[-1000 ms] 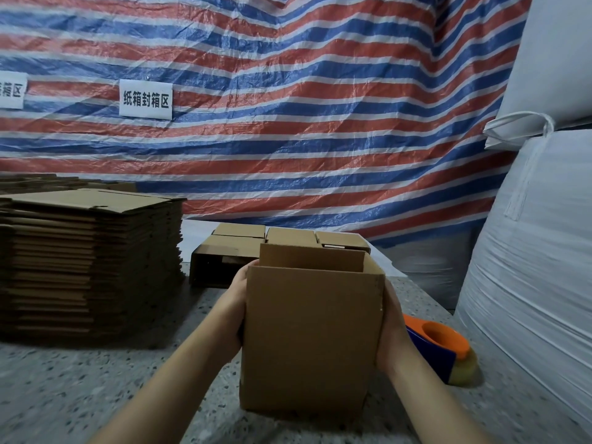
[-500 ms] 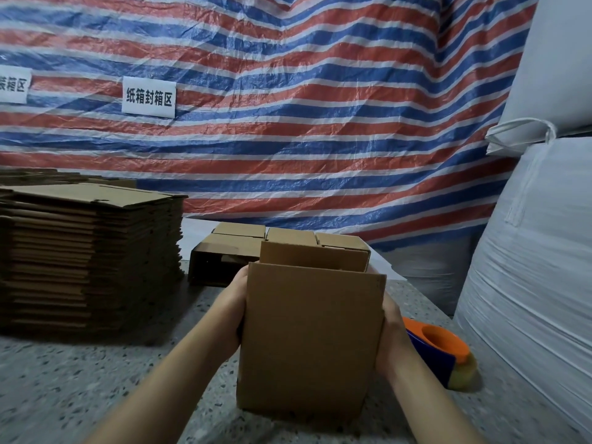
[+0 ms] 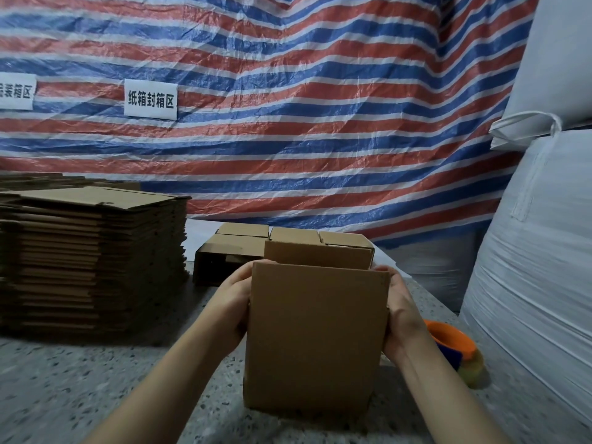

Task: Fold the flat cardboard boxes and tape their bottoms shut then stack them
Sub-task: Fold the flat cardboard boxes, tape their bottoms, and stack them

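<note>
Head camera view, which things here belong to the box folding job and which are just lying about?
Job: upright brown cardboard box between both hands; stack of flat brown cardboard boxes; folded brown cardboard boxes behind; orange-and-blue tape dispenser.
Lying about: big white woven sacks; striped tarpaulin.

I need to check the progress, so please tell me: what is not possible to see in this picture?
Head view only:
- Underside of the held box: on the table, so taping cannot be judged.
- Fingers of the left hand and right hand: behind the box walls.
- Tape dispenser: partly behind the right forearm, blurred.
- Left sign: cut by the edge.
- Folded boxes behind: partly blocked by the held box.
</note>
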{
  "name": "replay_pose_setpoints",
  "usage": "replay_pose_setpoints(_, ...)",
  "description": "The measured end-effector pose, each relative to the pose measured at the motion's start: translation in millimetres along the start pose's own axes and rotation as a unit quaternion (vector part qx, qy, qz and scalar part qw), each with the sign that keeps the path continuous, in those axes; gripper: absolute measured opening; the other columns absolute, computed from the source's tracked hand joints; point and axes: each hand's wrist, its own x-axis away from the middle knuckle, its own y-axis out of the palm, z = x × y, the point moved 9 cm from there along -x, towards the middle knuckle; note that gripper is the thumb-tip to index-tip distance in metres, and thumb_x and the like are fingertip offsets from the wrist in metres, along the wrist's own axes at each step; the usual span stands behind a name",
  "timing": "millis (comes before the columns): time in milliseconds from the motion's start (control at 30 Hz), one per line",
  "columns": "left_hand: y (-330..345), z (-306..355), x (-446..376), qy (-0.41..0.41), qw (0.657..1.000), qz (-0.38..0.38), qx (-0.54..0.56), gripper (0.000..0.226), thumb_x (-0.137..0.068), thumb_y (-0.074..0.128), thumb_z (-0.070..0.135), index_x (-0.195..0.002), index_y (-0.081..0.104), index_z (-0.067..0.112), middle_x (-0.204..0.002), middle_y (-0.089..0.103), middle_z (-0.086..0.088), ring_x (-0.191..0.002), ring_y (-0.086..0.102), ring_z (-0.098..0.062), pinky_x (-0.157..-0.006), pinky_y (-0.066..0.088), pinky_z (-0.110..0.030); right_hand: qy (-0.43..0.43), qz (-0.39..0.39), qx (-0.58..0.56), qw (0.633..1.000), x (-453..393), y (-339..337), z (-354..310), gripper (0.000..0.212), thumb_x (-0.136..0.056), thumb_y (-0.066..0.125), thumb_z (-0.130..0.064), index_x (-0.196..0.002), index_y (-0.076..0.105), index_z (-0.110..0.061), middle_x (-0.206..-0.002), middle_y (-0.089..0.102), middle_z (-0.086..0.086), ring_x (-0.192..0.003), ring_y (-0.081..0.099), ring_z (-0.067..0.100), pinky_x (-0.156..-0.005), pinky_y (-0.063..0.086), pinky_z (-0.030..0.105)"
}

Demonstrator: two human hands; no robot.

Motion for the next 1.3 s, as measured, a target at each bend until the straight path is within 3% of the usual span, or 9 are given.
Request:
replay_pose_setpoints(233,-5,-3,0,0.016,0.999,0.014,-0.045,0.033,-0.082,0.061,0.048,-0.087,0.076,0.019,-0.08,0.072,-0.009,-0.066,0.068,-0.018,-0.055,0.053,-0.028,-0.016,-0.098,0.07,0.993,9,13,-8,0.028,-0.082,0.058,-0.045,-0.101,0.078,-0.038,-0.093,0.075,0.013,-0.083,0.073,0.025,-0.074,0.062,0.04)
replay_pose_setpoints(367,-3,-3,-3,0.004,0.995,-0.006,-0.099,0.071,-0.076,0.034,0.075,-0.1,0.074,0.022,-0.097,0.076,-0.006,-0.093,0.07,-0.023,-0.087,0.05,-0.039,-0.02,-0.074,0.139,0.987,7,8,-10,0.043,-0.08,0.054,-0.055,-0.105,0.076,-0.029,-0.087,0.076,0.005,-0.083,0.073,0.02,-0.072,0.058,0.034)
replay_pose_setpoints(467,2,1,1,0.009,0.986,-0.112,-0.12,0.086,-0.075,0.018,0.084,-0.125,0.062,0.029,-0.125,0.068,-0.002,-0.12,0.061,-0.02,-0.104,0.042,-0.042,-0.004,-0.084,0.183,0.98,9,10,-8,0.048,-0.087,0.037,-0.07,-0.109,0.072,-0.046,-0.109,0.077,-0.006,-0.105,0.071,0.013,-0.092,0.052,0.039)
replay_pose_setpoints(600,-1,0,6,0.019,0.973,-0.148,-0.176,0.091,-0.063,0.045,0.094,-0.13,0.055,0.034,-0.128,0.065,0.007,-0.124,0.057,-0.012,-0.106,0.043,-0.039,0.02,-0.121,0.17,0.978,19,17,-10,0.067,-0.086,0.014,-0.079,-0.1,0.075,-0.053,-0.118,0.074,-0.008,-0.115,0.067,0.011,-0.095,0.049,0.035)
replay_pose_setpoints(767,-5,6,-2,0.055,0.984,-0.024,-0.167,0.021,-0.091,0.059,0.043,-0.083,0.072,0.028,-0.088,0.065,-0.004,-0.081,0.06,-0.018,-0.069,0.045,-0.028,0.006,-0.149,0.162,0.975,23,11,-13,0.085,-0.079,0.025,-0.086,-0.13,0.061,-0.028,-0.123,0.072,0.005,-0.117,0.066,0.021,-0.098,0.051,0.038)
replay_pose_setpoints(867,-4,0,-3,0.044,0.99,-0.009,-0.132,0.016,-0.097,0.055,0.025,-0.095,0.07,0.031,-0.1,0.064,-0.005,-0.086,0.059,-0.023,-0.067,0.045,-0.03,0.016,-0.151,0.191,0.97,21,9,-11,0.056,-0.086,0.051,-0.069,-0.123,0.063,-0.029,-0.116,0.07,0.007,-0.108,0.068,0.019,-0.09,0.054,0.035)
replay_pose_setpoints(1033,-5,0,-8,0.035,0.998,-0.002,-0.044,0.046,-0.094,0.058,0.011,-0.129,0.047,0.038,-0.118,0.061,0.003,-0.102,0.065,-0.026,-0.072,0.052,-0.03,0.033,-0.124,0.093,0.987,21,12,-6,0.039,-0.08,0.064,-0.034,-0.118,0.064,-0.028,-0.115,0.063,0.013,-0.089,0.068,0.022,-0.065,0.056,0.03)
replay_pose_setpoints(1133,-7,1,-12,0.021,1.0,-0.005,-0.022,0.053,-0.09,0.06,0.003,-0.128,0.042,0.035,-0.119,0.056,0.016,-0.105,0.064,-0.018,-0.068,0.054,-0.026,-0.012,-0.089,0.04,0.995,17,9,-11,0.054,-0.078,0.067,-0.021,-0.127,0.051,-0.034,-0.135,0.056,0.0,-0.113,0.065,0.026,-0.08,0.06,0.035)
replay_pose_setpoints(1300,-4,12,-16,0.064,0.993,-0.08,-0.066,0.076,-0.08,0.072,0.009,-0.133,0.038,0.051,-0.13,0.044,0.026,-0.133,0.035,-0.003,-0.112,0.035,-0.038,-0.046,-0.125,0.08,0.988,14,15,-28,0.098,-0.08,0.068,-0.01,-0.157,0.016,-0.043,-0.159,0.038,-0.007,-0.144,0.042,0.019,-0.117,0.038,0.051)
